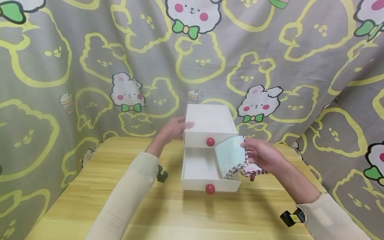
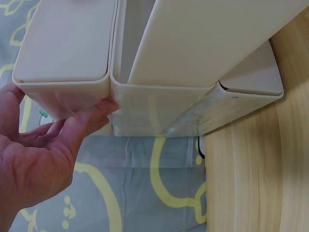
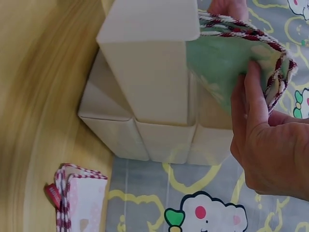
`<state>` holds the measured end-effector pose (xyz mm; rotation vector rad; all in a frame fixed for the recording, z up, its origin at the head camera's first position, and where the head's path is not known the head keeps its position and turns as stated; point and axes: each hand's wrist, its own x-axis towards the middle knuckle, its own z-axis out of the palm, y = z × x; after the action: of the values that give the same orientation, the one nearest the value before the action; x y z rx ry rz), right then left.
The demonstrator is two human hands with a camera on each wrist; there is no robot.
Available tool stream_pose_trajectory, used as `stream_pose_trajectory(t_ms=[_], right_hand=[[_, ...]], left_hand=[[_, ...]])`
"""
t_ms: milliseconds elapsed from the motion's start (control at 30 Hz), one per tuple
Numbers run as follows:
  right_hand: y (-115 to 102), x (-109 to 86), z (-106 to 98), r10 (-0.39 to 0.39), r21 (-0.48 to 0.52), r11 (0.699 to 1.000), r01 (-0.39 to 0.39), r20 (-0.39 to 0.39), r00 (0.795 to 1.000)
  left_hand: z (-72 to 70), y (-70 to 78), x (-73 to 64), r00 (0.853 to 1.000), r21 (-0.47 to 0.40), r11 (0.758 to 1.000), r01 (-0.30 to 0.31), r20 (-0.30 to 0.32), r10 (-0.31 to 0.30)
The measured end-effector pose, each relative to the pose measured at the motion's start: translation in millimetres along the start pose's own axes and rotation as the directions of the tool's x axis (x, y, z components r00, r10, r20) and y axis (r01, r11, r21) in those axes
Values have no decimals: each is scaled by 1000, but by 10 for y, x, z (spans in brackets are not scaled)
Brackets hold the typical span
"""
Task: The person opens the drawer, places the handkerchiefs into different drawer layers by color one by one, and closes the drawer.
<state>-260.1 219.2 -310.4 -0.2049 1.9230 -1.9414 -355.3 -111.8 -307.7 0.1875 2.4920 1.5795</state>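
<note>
A white drawer cabinet (image 1: 210, 116) with red knobs stands on the table. A drawer (image 1: 198, 166) below its top one is pulled out. My left hand (image 1: 175, 128) holds the cabinet's upper left side, thumb on top and fingers bent along the side wall (image 2: 63, 99). My right hand (image 1: 264, 155) pinches a folded pale green cloth (image 1: 231, 155) with a checked red-and-white trim. The cloth is tilted over the right side of the open drawer, its lower corner by the drawer front. In the right wrist view the fingers (image 3: 256, 92) press against the cloth's face.
A second folded cloth (image 3: 87, 198), white and pink with the same trim and a red tag, lies on the wooden table (image 1: 150, 213) right of the cabinet. A grey curtain (image 1: 156, 66) with yellow outlines and cartoon animals hangs close behind. Small black devices (image 1: 289, 218) sit at both wrists.
</note>
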Motion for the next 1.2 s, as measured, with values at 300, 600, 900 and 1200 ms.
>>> stream_pose_trajectory(t_ms=[300, 600, 900, 1200], right_hand=[[128, 52, 138, 28, 7, 1000, -28, -3, 1000], [233, 140, 351, 31, 25, 999, -30, -12, 999], [323, 245, 514, 46, 78, 996, -42, -48, 998], [371, 351, 683, 50, 120, 992, -46, -30, 998]], left_hand=[[3, 9, -12, 1000, -24, 1000, -3, 5, 3], [9, 6, -9, 1000, -17, 1000, 5, 4, -5], [8, 0, 7, 1000, -33, 999, 7, 1, -7], [8, -8, 12, 1000, -30, 999, 12, -4, -12]])
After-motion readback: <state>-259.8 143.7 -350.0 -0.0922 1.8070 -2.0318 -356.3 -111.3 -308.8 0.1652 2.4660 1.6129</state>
